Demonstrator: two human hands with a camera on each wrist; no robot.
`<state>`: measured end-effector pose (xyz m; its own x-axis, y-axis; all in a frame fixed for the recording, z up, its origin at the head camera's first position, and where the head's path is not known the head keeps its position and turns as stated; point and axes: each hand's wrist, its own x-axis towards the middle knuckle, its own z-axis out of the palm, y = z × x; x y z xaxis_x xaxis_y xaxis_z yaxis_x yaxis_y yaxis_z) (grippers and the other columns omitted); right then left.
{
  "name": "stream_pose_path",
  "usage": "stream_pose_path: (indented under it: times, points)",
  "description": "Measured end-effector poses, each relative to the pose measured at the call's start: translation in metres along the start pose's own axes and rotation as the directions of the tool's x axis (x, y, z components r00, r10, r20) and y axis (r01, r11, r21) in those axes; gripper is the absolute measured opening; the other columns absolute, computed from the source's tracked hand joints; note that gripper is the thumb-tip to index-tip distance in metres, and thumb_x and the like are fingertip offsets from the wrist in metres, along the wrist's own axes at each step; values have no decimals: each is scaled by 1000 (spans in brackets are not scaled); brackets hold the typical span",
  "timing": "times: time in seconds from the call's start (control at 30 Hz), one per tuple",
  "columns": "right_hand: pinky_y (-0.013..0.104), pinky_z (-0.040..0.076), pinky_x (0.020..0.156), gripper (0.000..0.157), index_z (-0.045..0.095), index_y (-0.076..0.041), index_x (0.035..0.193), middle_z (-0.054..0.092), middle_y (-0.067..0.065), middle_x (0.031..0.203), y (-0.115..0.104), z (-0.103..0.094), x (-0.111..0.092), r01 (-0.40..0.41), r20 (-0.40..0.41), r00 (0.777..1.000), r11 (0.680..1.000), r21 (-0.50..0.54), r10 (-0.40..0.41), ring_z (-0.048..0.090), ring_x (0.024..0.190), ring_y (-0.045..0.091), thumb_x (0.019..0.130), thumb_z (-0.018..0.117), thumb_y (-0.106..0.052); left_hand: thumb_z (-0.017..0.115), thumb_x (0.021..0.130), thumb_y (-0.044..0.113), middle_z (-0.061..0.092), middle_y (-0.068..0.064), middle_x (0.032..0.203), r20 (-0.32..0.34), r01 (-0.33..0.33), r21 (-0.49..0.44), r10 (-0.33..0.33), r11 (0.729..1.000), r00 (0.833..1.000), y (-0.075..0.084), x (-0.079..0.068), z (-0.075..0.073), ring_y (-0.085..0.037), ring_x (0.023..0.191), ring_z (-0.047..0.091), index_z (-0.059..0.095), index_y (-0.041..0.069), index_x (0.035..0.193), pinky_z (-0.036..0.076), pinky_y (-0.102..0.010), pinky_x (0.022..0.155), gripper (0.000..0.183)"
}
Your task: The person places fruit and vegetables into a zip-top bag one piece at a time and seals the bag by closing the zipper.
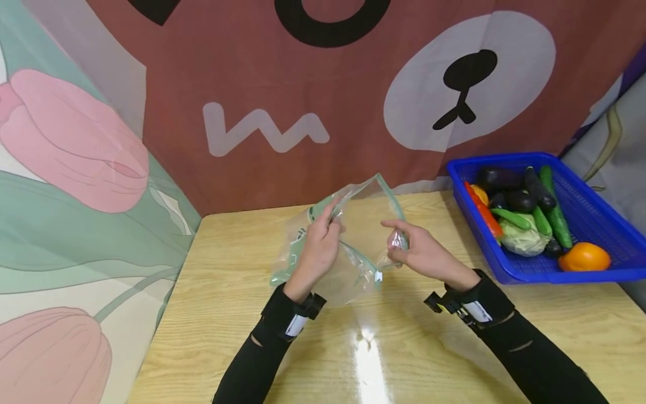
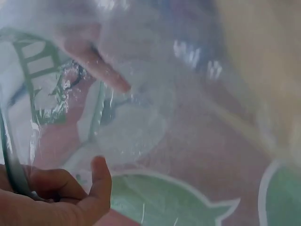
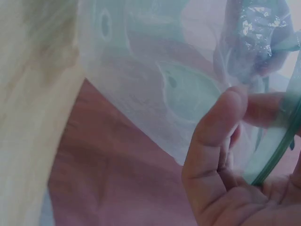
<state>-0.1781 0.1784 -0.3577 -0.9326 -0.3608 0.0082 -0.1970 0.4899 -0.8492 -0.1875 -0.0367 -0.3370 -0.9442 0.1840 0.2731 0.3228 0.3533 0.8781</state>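
Note:
A clear plastic zip bag [image 1: 348,280] with green printed shapes is held above the table, its mouth spread apart. Green strips line the mouth, and a small white slider [image 1: 378,276] sits at the near corner. On the bag's left side, my left hand [image 1: 319,244] grips the rim; its curled fingers show in the left wrist view, with the thumb raised. My right hand [image 1: 421,249] pinches the right side of the mouth, index finger extended. In the right wrist view, thumb and fingers [image 3: 207,174] close on the plastic beside the green strip.
A blue plastic basket [image 1: 623,241] stands at the right of the wooden table [image 1: 222,320]. It holds eggplants, a cucumber [image 1: 557,216], a cabbage [image 1: 525,238], a red pepper [image 1: 487,213] and an orange pepper [image 1: 585,257]. A printed cloth [image 1: 242,185] hangs behind.

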Motion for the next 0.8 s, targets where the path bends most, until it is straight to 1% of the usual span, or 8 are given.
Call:
stream_pose_path:
  times: [0.13,0.27,0.33,0.4,0.5,0.6,0.7,0.8]
  points:
    - [26,44,52,59,37,-4,142,55,8,83,-9,-9,-2,20,12,1000,999,-44,-19,53,59,16,87,57,-3,40,97,6,55,-13,84,-67,-78,-14,77,997,995,0,0,-9,-25,67,64,38,12,141,44,-23,56,44]
    - [26,43,51,61,37,-3,142,53,6,81,-15,-15,-3,30,15,999,993,-117,-29,51,57,15,85,58,-3,44,96,1,46,-8,77,-112,-147,129,162,981,980,0,-2,-13,-19,55,47,55,7,121,43,-21,54,28]
    - [26,42,54,64,36,-2,142,52,4,78,-17,-16,-4,37,22,999,988,-149,-34,48,57,14,83,61,-4,44,96,0,46,-8,77,-102,-185,236,214,954,971,0,-3,-14,-16,61,46,58,6,118,42,-23,57,27]
    - [26,42,57,66,36,0,142,52,2,76,-20,-16,-4,43,26,999,982,-184,-39,46,58,13,82,63,-5,44,94,-1,47,-9,79,-87,-234,345,279,909,956,1,-5,-15,-18,66,45,57,3,115,40,-27,59,25]
    - [28,41,60,66,38,0,141,52,0,70,-26,-17,-5,30,10,1000,973,-230,-28,47,56,14,83,66,-11,42,89,-9,50,-12,86,-50,-286,420,337,861,940,3,-8,-16,-21,72,49,57,3,102,43,-29,62,23]
    - [30,43,60,63,41,-1,140,54,0,64,-33,-19,-7,-5,-27,1000,962,-272,-3,49,50,14,86,67,-19,41,87,-10,50,-12,89,-10,-252,400,279,881,960,7,-10,-19,-18,69,48,64,4,98,42,-26,60,29]
    - [30,44,60,60,44,-2,139,53,-1,57,-41,-21,-7,-28,-62,998,949,-314,9,50,45,14,88,66,-26,50,91,5,47,-8,89,38,-148,346,144,927,989,12,-12,-24,-12,64,50,64,3,116,41,-23,57,29]
    - [30,42,57,59,44,-1,139,49,-2,53,-48,-22,-6,-9,-85,996,929,-369,-24,47,44,14,88,65,-23,64,85,17,45,-7,88,96,-75,378,41,923,995,16,-12,-29,-12,66,50,54,1,128,42,-25,58,47]
